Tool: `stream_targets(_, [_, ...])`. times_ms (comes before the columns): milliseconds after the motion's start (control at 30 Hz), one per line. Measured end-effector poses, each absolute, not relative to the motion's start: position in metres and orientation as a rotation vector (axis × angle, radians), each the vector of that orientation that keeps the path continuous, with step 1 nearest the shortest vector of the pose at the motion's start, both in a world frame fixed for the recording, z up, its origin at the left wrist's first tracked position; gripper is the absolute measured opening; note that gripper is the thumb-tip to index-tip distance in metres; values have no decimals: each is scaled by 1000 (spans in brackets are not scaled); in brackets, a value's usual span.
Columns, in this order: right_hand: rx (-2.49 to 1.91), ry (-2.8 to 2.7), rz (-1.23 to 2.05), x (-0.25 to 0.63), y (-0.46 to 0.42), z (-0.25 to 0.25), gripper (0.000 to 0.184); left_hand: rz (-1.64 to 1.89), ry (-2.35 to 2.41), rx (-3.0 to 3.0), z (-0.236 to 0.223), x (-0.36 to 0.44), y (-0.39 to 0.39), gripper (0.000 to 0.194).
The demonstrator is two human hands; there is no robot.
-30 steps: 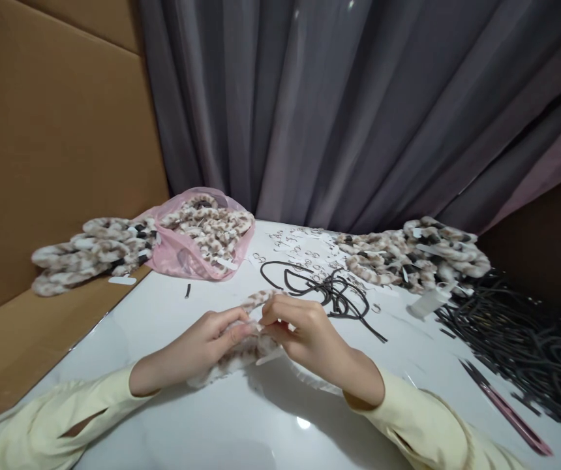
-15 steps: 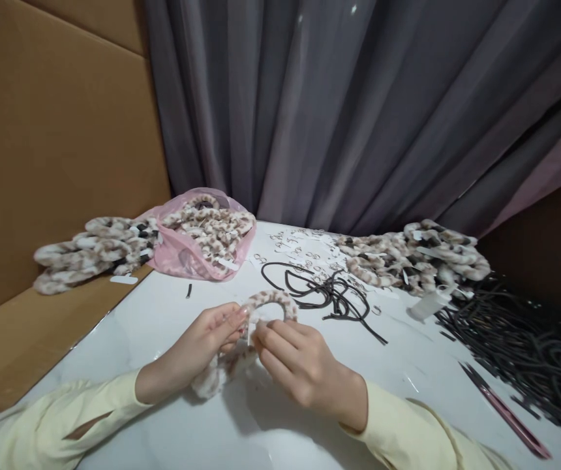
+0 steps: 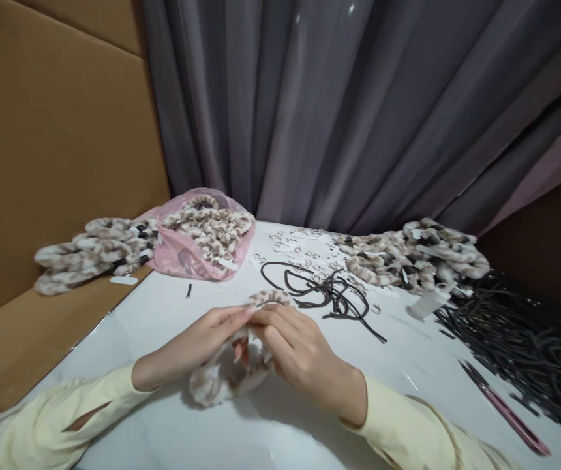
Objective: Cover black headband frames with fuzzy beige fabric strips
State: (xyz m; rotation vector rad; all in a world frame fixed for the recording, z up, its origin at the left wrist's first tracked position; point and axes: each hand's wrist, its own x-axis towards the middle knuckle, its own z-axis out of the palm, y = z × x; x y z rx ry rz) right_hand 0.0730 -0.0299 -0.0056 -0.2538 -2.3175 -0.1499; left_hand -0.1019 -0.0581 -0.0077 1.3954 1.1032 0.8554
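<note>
A fuzzy leopard-print headband (image 3: 222, 378) lies curved on the white table (image 3: 241, 437) between my hands. My left hand (image 3: 202, 343) pinches its upper part with thumb and fingers closed. My right hand (image 3: 300, 352) is closed on the same band just to the right, fingertips meeting the left ones. The band's far end (image 3: 271, 297) pokes out above my fingers. Both arms wear pale yellow sleeves.
A pink bag (image 3: 197, 238) of fuzzy bands sits back left, with a loose pile (image 3: 94, 251) on cardboard beside it. Another pile (image 3: 412, 258) lies back right. Black bands (image 3: 329, 290) and small paper tags lie in the middle, more black bands (image 3: 520, 346) and pink scissors (image 3: 505, 408) at right.
My hands drew closer together and lower on the band. Its arch, raised half a second ago, has dropped, and the lower loop has spread out nearer to me.
</note>
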Motion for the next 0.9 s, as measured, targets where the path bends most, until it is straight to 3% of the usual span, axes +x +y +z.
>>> stream_targets(100, [-294, -2335, -121, 72, -29, -8, 20, 758, 1088, 1256, -10, -101, -59, 40])
stream_targets(233, [-334, -2291, -108, 73, -30, -15, 17, 879, 1074, 1093, -10, -97, -60, 35])
stream_targets(500, [-253, -2285, -314, 73, -40, -24, 22, 992, 1039, 844, -5, -90, -64, 39])
stream_targets(900, [-665, -1992, 651, 69, -37, -17, 15, 908, 1215, 1075, -14, -91, -65, 44])
